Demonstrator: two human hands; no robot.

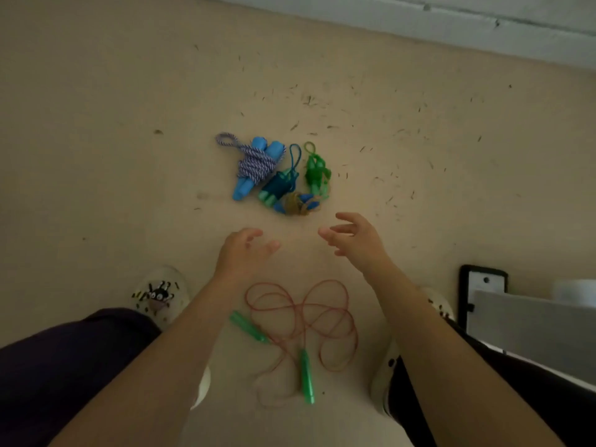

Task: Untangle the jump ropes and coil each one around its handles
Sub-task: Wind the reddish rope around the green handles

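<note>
Four coiled jump ropes lie together on the beige floor: a blue-and-white braided rope wound round light blue handles, a teal rope, a green rope, and a tan rope on blue handles. Nearer me, between my feet, a thin red rope lies loose in loops with two green handles. My left hand and right hand hover empty above the floor just short of the coiled ropes, fingers relaxed and apart, holding nothing.
Light-coloured shoes with charms sit either side of the red rope. A grey box and a black-framed object stand at the right. A pale wall base runs across the top. Small debris specks the floor.
</note>
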